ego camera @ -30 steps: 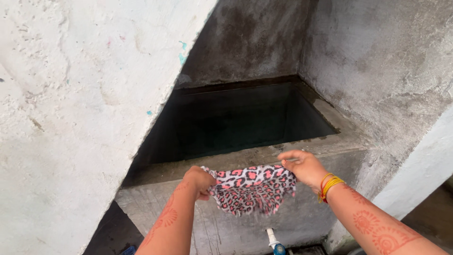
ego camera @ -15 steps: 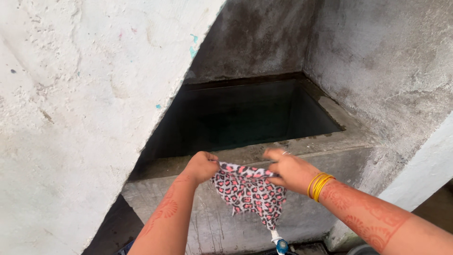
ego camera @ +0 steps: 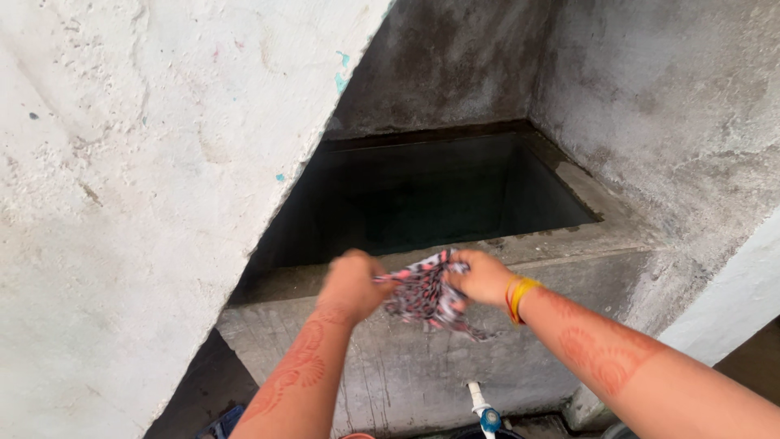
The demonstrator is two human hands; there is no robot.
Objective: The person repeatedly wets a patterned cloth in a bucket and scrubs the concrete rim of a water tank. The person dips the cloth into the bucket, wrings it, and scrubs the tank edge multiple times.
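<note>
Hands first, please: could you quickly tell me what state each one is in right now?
Left hand: closed on one end of the patterned cloth, blurred.
Right hand: closed on the other end of the same cloth.

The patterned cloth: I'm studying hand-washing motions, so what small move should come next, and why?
Probably a tighter twist, hands turning opposite ways. The left hand and right hand grip the pink-and-black patterned cloth bunched between them in front of the concrete tank's rim, with a loose end hanging down. Both hands are blurred, so the exact grip is unclear.
</note>
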